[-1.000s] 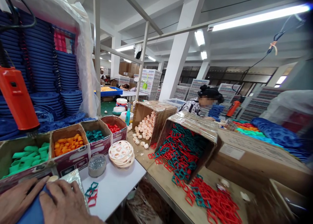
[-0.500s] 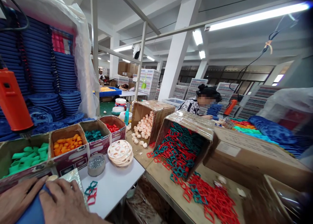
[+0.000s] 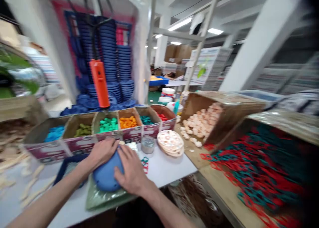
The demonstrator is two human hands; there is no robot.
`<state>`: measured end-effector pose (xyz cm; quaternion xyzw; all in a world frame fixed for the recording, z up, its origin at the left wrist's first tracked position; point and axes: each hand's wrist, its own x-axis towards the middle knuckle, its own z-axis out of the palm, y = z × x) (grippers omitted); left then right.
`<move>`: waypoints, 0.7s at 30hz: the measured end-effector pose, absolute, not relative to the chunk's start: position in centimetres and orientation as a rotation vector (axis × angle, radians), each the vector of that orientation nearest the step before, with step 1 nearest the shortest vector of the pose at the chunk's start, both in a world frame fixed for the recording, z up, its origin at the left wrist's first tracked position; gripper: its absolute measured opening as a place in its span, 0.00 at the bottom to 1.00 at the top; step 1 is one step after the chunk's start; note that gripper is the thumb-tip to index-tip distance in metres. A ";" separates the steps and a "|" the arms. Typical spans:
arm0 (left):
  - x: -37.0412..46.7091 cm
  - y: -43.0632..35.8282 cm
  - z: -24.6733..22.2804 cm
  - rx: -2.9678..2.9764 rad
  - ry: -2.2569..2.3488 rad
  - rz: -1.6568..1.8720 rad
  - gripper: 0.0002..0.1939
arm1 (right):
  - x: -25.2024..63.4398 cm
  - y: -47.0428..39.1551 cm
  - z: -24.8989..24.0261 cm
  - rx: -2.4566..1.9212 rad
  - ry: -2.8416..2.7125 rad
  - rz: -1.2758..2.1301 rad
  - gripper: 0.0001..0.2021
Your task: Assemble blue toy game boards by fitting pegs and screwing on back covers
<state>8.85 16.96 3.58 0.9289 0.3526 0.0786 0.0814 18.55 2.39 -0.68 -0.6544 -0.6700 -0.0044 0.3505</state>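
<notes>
A smooth, rounded blue plastic shell (image 3: 106,178) rests on a pale green padded sheet (image 3: 99,199) at the table's near side. My left hand (image 3: 104,152) grips its far left edge, fingers bent over the top. Across its right side lies my right hand (image 3: 132,171), thumb pressed on the shell and fingers curved over the far rim. Between the fingertips of both hands a small cream-coloured piece (image 3: 122,142) peeks out. The shell's underside is hidden. Just beyond the right fingers is a silvery packet (image 3: 133,147), partly covered.
Bins of coloured plastic parts (image 3: 131,135) line the table's back. An orange electric screwdriver (image 3: 99,85) hangs above. Right of my hands stand a tub of screws (image 3: 148,145) and stacked cream discs (image 3: 170,143). Tipped cartons (image 3: 234,100) spill parts farther right.
My view has swung left and down, bringing both forearms, the whole blue shell and more bins into sight. The hands stay on the shell. The co-worker's head has left the view.
</notes>
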 end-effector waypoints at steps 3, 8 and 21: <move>7.6 17.2 3.1 2.802 1.105 0.207 0.22 | 19.4 3.3 -1.1 -1.711 -1.633 0.060 0.30; 8.1 16.8 3.0 2.859 1.080 0.253 0.21 | 20.9 5.5 1.0 -2.032 -1.503 0.250 0.20; 7.4 17.4 1.4 2.939 0.943 0.434 0.19 | 21.3 9.2 2.6 -2.209 -1.569 0.435 0.22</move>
